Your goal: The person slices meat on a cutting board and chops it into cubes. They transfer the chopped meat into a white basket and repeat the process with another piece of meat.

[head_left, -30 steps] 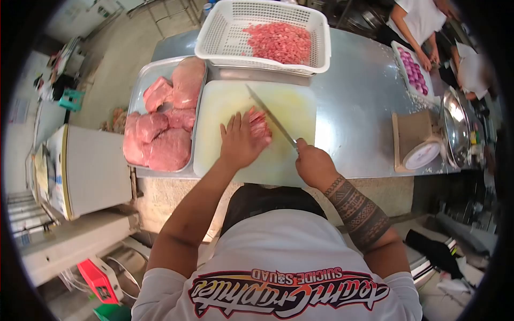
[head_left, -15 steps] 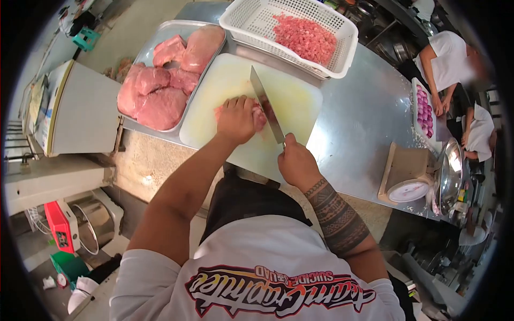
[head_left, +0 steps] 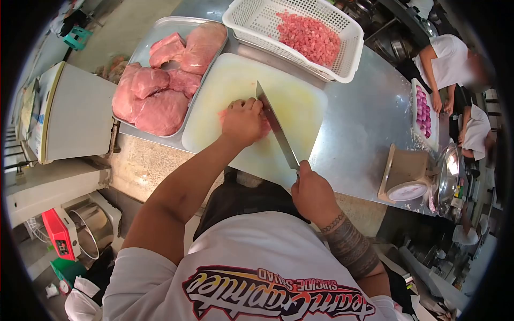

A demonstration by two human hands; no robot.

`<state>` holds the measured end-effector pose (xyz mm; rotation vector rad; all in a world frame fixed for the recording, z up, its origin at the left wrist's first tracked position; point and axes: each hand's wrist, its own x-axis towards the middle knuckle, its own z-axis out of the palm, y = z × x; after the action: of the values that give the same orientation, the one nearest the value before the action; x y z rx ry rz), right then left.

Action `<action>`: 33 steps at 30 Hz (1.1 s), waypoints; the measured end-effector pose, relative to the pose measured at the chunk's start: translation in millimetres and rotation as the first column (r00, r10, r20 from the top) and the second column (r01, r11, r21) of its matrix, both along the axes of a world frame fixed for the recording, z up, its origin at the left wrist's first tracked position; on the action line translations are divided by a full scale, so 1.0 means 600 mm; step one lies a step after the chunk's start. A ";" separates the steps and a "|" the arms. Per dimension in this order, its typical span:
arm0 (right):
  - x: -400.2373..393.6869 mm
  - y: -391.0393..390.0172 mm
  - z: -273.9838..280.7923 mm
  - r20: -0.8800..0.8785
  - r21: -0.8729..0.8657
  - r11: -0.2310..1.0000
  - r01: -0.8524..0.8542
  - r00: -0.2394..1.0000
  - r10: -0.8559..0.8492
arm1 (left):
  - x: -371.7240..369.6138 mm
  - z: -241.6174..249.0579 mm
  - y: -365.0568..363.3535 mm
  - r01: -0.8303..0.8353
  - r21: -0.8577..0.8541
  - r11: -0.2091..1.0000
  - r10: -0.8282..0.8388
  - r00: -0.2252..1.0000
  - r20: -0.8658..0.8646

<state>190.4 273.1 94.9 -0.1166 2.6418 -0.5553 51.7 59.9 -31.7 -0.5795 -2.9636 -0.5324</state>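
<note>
My left hand presses down on a piece of raw meat, its fingers curled over the top so that most of the piece is hidden. Beneath them lies a white cutting board with yellowish stains. My right hand is closed round the handle of a large kitchen knife. The long blade slants across the board, close beside the fingertips of my left hand and along the right side of the meat.
Large raw meat pieces fill a metal tray at left. A white perforated basket holds diced meat. Right stand a dial scale and a metal bowl. Two co-workers stand by a tray of purple onions.
My right hand has drawn the knife back toward my body and slightly right. My left hand has shifted a little right and stays on the meat.
</note>
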 end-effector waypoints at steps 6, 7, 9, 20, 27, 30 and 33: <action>-0.097 -0.054 -0.100 -0.067 -0.025 1.000 -0.018 0.998 0.016 | -0.006 -0.031 -0.002 -0.038 0.025 0.999 0.038 0.999 -0.029; -0.116 -0.062 -0.109 -0.094 -0.035 0.999 -0.014 0.995 0.010 | -0.009 -0.032 -0.001 -0.044 0.039 0.998 0.046 0.998 -0.048; -0.120 -0.064 -0.109 -0.130 -0.048 0.999 -0.004 0.992 -0.002 | -0.006 -0.032 -0.003 -0.053 0.051 0.997 0.055 0.998 -0.040; -0.055 -0.044 -0.044 -0.014 -0.036 0.999 -0.013 1.000 0.013 | -0.007 -0.020 -0.004 -0.061 0.067 0.996 0.058 0.997 0.049; -0.116 -0.086 -0.121 -0.156 -0.074 0.997 0.005 0.988 -0.016 | -0.006 -0.027 -0.010 -0.102 0.129 0.986 0.091 0.992 0.092; -0.092 -0.061 -0.108 -0.107 -0.060 0.997 0.048 0.993 -0.054 | 0.022 0.003 -0.031 -0.005 0.059 0.998 0.011 0.995 -0.100; -0.052 -0.027 -0.093 -0.015 -0.021 0.992 0.126 0.992 -0.126 | 0.029 0.004 -0.060 0.135 -0.019 0.991 -0.137 0.977 -0.165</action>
<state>159.1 257.0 39.1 0.0407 2.6730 -0.6246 69.3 23.8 -29.2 -0.7911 -2.7850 -0.4584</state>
